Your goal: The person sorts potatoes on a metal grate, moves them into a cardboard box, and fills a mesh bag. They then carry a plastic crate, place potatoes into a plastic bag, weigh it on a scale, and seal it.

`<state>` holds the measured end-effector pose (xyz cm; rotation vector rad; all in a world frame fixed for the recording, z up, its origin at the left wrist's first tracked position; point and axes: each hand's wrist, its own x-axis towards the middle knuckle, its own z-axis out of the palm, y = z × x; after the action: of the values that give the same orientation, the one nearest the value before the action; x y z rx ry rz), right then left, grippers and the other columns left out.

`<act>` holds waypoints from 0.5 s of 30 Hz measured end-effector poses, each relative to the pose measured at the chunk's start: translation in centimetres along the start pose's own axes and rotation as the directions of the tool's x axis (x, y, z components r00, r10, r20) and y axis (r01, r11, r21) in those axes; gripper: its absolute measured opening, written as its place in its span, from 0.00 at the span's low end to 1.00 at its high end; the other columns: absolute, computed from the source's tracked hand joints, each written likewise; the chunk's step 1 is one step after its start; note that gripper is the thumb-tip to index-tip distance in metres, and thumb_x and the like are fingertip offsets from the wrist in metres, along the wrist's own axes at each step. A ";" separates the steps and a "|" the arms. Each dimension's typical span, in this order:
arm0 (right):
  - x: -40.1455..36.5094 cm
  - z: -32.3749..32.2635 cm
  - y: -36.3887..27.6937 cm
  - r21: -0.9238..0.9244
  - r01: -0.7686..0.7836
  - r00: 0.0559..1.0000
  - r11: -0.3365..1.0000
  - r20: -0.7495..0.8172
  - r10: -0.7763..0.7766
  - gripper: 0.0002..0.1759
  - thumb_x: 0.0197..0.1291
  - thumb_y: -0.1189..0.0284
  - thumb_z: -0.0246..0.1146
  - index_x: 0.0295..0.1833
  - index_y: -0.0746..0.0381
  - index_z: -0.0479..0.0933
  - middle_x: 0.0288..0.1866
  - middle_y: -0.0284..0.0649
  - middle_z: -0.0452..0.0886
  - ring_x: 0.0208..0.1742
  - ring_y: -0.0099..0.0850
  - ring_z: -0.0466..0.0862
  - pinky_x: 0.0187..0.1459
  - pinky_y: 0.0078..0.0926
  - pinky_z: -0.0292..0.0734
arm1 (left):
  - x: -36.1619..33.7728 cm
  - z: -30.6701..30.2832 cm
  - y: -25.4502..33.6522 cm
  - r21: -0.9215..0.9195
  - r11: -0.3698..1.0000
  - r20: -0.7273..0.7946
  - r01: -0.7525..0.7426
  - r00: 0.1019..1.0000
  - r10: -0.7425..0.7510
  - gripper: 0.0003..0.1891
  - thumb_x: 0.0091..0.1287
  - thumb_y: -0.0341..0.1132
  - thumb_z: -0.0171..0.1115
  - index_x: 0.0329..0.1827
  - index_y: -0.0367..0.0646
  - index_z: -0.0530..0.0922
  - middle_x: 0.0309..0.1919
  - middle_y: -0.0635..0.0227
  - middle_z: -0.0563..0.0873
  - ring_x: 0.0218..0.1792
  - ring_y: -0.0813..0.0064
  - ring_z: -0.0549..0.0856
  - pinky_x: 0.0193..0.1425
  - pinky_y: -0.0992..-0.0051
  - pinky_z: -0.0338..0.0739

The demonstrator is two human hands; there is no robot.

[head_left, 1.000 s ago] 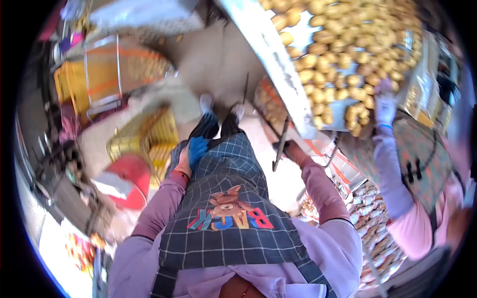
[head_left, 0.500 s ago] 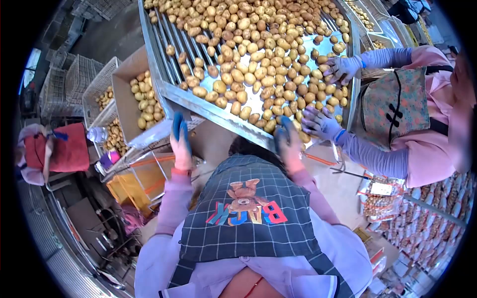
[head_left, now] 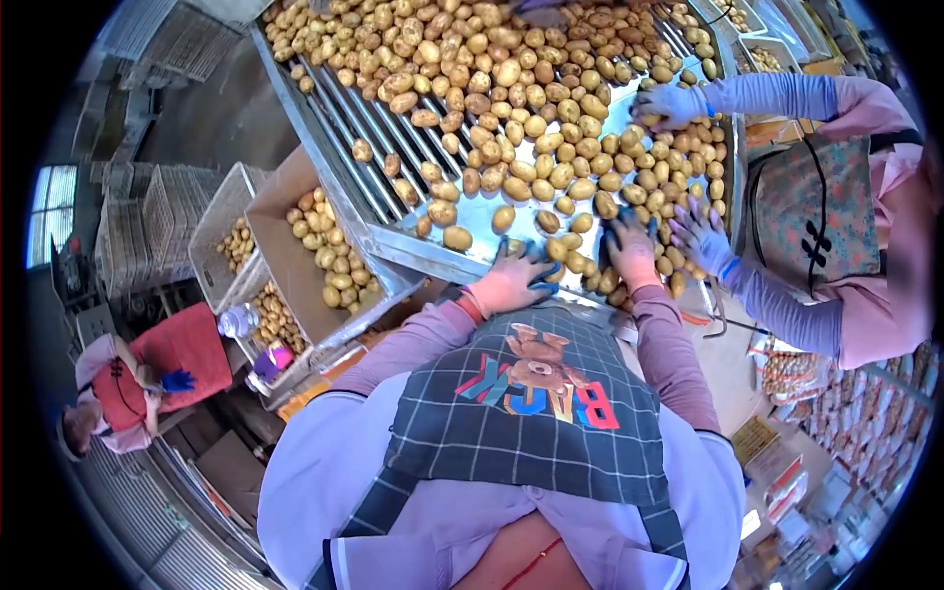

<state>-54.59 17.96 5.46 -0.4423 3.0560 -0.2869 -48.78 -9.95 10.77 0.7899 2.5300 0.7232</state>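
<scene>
Potatoes (head_left: 531, 108) lie heaped over a metal sorting table (head_left: 413, 246) that has a bar grate at its left. My left hand (head_left: 513, 278), in a glove with blue fingertips, rests at the table's front edge with fingers spread beside a few potatoes. Gloved the same way, my right hand (head_left: 631, 251) reaches forward with its fingers apart, touching potatoes near the front corner. Neither hand has a potato closed in its grip, as far as I can see.
A co-worker's purple-gloved hands (head_left: 700, 236) work among the potatoes at right. Left of the table stand a cardboard-lined box (head_left: 280, 211) of potatoes and a white crate (head_left: 211, 251). Another person in a red apron (head_left: 182, 354) is farther left. Filled net bags (head_left: 855, 403) lie at lower right.
My left hand has moved right, from beside the table onto its front edge. My right hand has gone forward onto the potatoes. Potatoes near the front left have thinned out, and my view has shifted.
</scene>
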 end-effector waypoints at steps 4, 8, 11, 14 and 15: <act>1.9 -2.3 -8.2 0.346 -0.098 0.925 0.933 -0.313 0.213 0.20 0.60 0.65 0.61 0.59 0.57 0.77 0.64 0.50 0.73 0.64 0.50 0.70 0.68 0.46 0.60 | -0.4 -8.5 -6.2 -0.323 0.942 -0.497 0.090 0.831 -0.250 0.23 0.61 0.38 0.65 0.59 0.39 0.77 0.50 0.56 0.84 0.53 0.57 0.81 0.62 0.63 0.72; 0.8 -0.8 -13.6 0.127 0.270 0.942 0.955 0.169 -0.289 0.28 0.60 0.57 0.59 0.65 0.53 0.72 0.70 0.46 0.67 0.73 0.48 0.63 0.74 0.53 0.49 | 0.1 -6.7 -19.7 -0.168 0.828 -0.649 0.535 0.572 -0.502 0.31 0.62 0.53 0.59 0.63 0.42 0.74 0.61 0.39 0.72 0.57 0.41 0.75 0.61 0.51 0.69; 0.6 -0.9 -9.9 0.066 -0.038 0.996 0.997 0.082 0.032 0.30 0.59 0.54 0.60 0.67 0.51 0.71 0.71 0.47 0.66 0.73 0.51 0.60 0.74 0.52 0.47 | -0.8 -7.4 -10.6 0.229 0.900 -0.270 0.372 0.912 -0.308 0.34 0.60 0.54 0.62 0.68 0.48 0.71 0.71 0.34 0.55 0.67 0.35 0.64 0.68 0.52 0.64; 0.9 -0.2 -9.8 0.173 -0.430 0.878 0.886 -0.147 0.455 0.30 0.61 0.55 0.59 0.68 0.51 0.69 0.71 0.52 0.65 0.73 0.52 0.61 0.73 0.52 0.47 | -0.9 -5.5 -10.1 -0.031 0.999 0.151 0.005 0.989 0.000 0.33 0.58 0.52 0.67 0.67 0.52 0.74 0.75 0.39 0.49 0.68 0.38 0.66 0.70 0.55 0.64; 1.3 -0.1 -10.2 0.247 -0.464 0.834 0.851 -0.201 0.513 0.29 0.63 0.56 0.58 0.68 0.50 0.69 0.71 0.54 0.64 0.72 0.53 0.61 0.73 0.53 0.47 | -1.1 -5.5 -11.2 -0.340 0.939 0.125 -0.054 0.987 0.102 0.28 0.61 0.46 0.65 0.66 0.53 0.74 0.71 0.42 0.62 0.67 0.47 0.70 0.71 0.59 0.64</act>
<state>-53.01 7.96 7.41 0.4309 3.1944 -0.6417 -55.28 -20.47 8.89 0.7929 2.1776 1.0519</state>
